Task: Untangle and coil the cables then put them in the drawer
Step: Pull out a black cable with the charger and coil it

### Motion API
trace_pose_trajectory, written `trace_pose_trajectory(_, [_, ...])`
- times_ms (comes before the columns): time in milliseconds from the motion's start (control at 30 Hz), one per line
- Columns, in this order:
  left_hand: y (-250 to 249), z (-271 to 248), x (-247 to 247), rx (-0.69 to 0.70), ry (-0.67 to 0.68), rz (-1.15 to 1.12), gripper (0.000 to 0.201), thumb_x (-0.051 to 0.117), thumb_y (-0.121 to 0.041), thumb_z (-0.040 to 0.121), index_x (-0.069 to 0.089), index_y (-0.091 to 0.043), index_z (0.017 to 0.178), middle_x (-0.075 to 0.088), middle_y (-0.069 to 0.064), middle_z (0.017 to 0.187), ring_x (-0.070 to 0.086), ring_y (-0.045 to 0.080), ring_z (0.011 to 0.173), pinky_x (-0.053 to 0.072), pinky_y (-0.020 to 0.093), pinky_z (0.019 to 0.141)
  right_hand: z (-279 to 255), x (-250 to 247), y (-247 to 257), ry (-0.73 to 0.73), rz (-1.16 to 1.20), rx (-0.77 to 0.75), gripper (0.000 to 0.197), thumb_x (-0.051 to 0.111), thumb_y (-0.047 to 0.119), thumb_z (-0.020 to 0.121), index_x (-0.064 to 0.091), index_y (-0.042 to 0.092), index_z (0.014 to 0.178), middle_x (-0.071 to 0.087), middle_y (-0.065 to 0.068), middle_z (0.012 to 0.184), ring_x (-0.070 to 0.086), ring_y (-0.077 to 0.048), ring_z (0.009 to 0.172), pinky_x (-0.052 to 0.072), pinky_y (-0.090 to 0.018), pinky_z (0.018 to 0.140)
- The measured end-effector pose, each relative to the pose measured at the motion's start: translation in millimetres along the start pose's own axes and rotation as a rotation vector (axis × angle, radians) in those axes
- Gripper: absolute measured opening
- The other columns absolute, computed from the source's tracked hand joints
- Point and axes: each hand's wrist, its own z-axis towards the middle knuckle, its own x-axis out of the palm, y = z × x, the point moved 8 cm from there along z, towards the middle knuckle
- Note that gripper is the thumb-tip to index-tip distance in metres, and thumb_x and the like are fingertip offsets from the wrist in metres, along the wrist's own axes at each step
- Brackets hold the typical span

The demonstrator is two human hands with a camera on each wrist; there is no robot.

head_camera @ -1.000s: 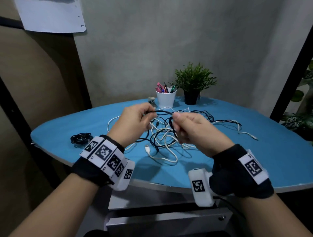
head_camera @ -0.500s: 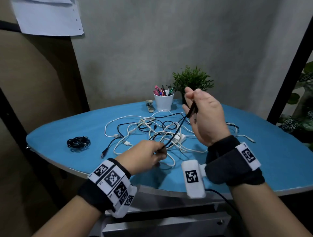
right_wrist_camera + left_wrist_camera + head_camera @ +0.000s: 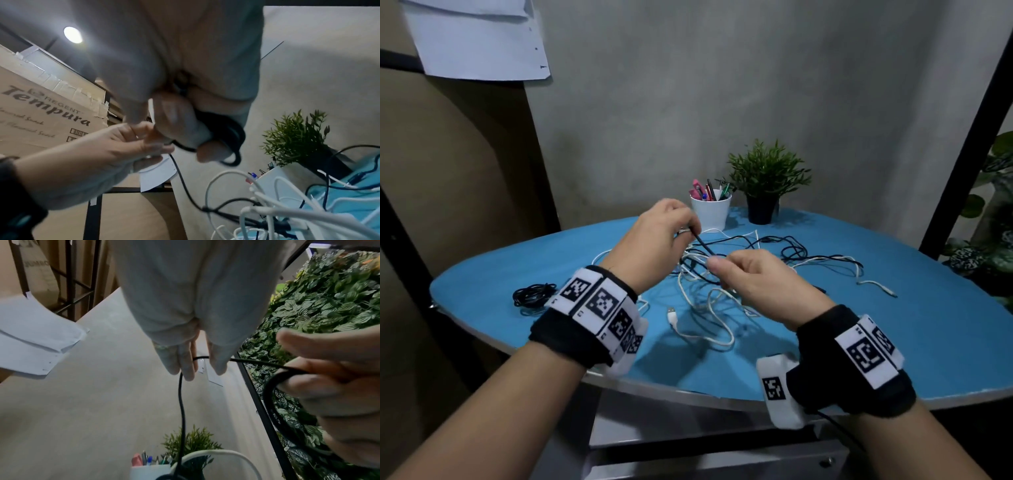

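A tangle of white and black cables (image 3: pixel 709 301) lies mid-table on the blue table (image 3: pixel 893 342). Above it, my left hand (image 3: pixel 690 231) pinches a black cable (image 3: pixel 703 246) that runs taut down to my right hand (image 3: pixel 719 274). The right hand grips small loops of the same black cable (image 3: pixel 232 129) wound round its fingers. In the left wrist view the black cable (image 3: pixel 182 402) passes between my left fingers (image 3: pixel 185 363) and hangs down toward the pile. A coiled black cable (image 3: pixel 534 296) lies apart at the table's left. A grey drawer front (image 3: pixel 715 462) sits under the table edge.
A white pen cup (image 3: pixel 710 212) and a small potted plant (image 3: pixel 765 185) stand at the back of the table. A loose white plug end (image 3: pixel 887 291) trails to the right. A black shelf post (image 3: pixel 969 120) and foliage stand at the right.
My right hand has dropped from its raised position over the pile. My left hand has risen from the front edge up and back, so the two hands are close again on the black cable.
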Motion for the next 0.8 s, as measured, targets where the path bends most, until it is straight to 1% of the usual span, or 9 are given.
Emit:
trace_pose_trajectory(100, [21.0, -8.7, 20.6, -0.223, 0.155, -0.058, 0.017, 0.05, -0.006, 0.089, 0.063, -0.017, 0.087, 0.061, -0.005, 0.079, 0.06, 0.012, 0.072, 0.049, 0.026, 0.072, -0.4, 1.8, -1.0, 0.011, 0.369, 0.033, 0.042, 0.045, 0.034, 0.098, 0.043, 0.018, 0.058, 0.031, 0.004, 0.048, 0.026, -0.011, 0.043, 0.025, -0.027, 0.051])
trace_pose_trajectory(200, [33.1, -23.3, 44.1, -0.37, 0.29, -0.199, 0.023, 0.041, -0.003, 0.09, 0.057, -0.016, 0.081, 0.063, 0.0, 0.077, 0.064, 0.004, 0.057, 0.056, 0.027, 0.059, 1.4, -12.0, 2.3, -0.079, 0.735, 0.064, 0.041, 0.035, 0.029, 0.101, 0.04, 0.014, 0.063, 0.023, 0.003, 0.046, 0.021, -0.012, 0.04, 0.022, -0.031, 0.054])
trace_pose_trajectory(300, [34.5, -33.3, 64.0, -0.388, 0.412, -0.209, 0.026, 0.041, -0.001, 0.09, 0.054, -0.017, 0.075, 0.063, 0.002, 0.077, 0.069, 0.015, 0.064, 0.058, 0.028, 0.059, 5.4, -25.4, 7.0, -0.192, 0.972, 0.064, 0.04, 0.031, 0.031, 0.102, 0.04, 0.014, 0.067, 0.042, -0.001, 0.046, 0.034, -0.014, 0.041, 0.028, -0.029, 0.051])
trace_pose_trajectory(367, [33.9, -38.7, 74.7, -0.376, 0.489, -0.164, 0.026, 0.045, -0.007, 0.091, 0.054, -0.021, 0.071, 0.065, 0.005, 0.079, 0.069, 0.017, 0.07, 0.059, 0.032, 0.065, 9.6, -31.5, 9.9, -0.241, 1.131, 0.037, 0.039, 0.029, 0.03, 0.103, 0.042, 0.013, 0.07, 0.066, -0.009, 0.067, 0.059, -0.018, 0.054, 0.043, -0.025, 0.05])
trace_pose_trajectory(467, [32.8, -43.3, 80.0, -0.362, 0.563, -0.081, 0.018, 0.047, -0.012, 0.092, 0.06, -0.014, 0.079, 0.068, 0.006, 0.085, 0.068, 0.017, 0.07, 0.057, 0.034, 0.072, 16.9, -42.8, 9.1, -0.354, 1.326, -0.053, 0.036, 0.031, 0.025, 0.103, 0.048, 0.01, 0.076, 0.065, -0.019, 0.111, 0.067, -0.025, 0.099, 0.056, -0.034, 0.082])
trace_pose_trajectory(533, [30.4, -42.0, 79.8, -0.339, 0.566, -0.067, 0.017, 0.046, -0.009, 0.09, 0.062, -0.012, 0.086, 0.068, 0.006, 0.09, 0.068, 0.02, 0.078, 0.055, 0.037, 0.077, 21.4, -49.2, 3.0, -0.456, 1.25, -0.082, 0.031, 0.034, 0.02, 0.102, 0.054, 0.009, 0.081, 0.064, -0.01, 0.11, 0.063, -0.018, 0.105, 0.051, -0.032, 0.092])
trace_pose_trajectory(633, [22.7, -33.2, 72.0, -0.271, 0.477, -0.061, 0.013, 0.049, -0.016, 0.093, 0.062, -0.015, 0.093, 0.064, 0.002, 0.092, 0.059, 0.021, 0.087, 0.047, 0.03, 0.077, 23.4, -55.7, -2.8, -0.558, 0.79, -0.108, 0.027, 0.041, 0.017, 0.1, 0.057, 0.015, 0.079, 0.062, 0.006, 0.076, 0.058, 0.002, 0.071, 0.047, -0.022, 0.071])
trace_pose_trajectory(733, [14.1, -17.6, 56.8, -0.168, 0.308, -0.081, 0.013, 0.053, -0.017, 0.093, 0.065, -0.013, 0.099, 0.057, 0.0, 0.095, 0.054, 0.017, 0.09, 0.039, 0.024, 0.077, 25.9, -50.5, -1.6, -0.476, 0.104, -0.06, 0.022, 0.043, 0.023, 0.098, 0.06, 0.018, 0.086, 0.053, 0.007, 0.073, 0.049, -0.006, 0.069, 0.039, -0.028, 0.066])
trace_pose_trajectory(800, [7.2, -6.0, 43.4, -0.079, 0.191, -0.102, 0.01, 0.056, -0.014, 0.092, 0.065, -0.013, 0.097, 0.056, 0.002, 0.102, 0.054, 0.017, 0.097, 0.038, 0.022, 0.085, 28.4, -38.3, -3.9, -0.343, -0.116, -0.018, 0.02, 0.042, 0.024, 0.099, 0.056, 0.014, 0.089, 0.054, 0.003, 0.074, 0.048, -0.012, 0.069, 0.035, -0.028, 0.061])
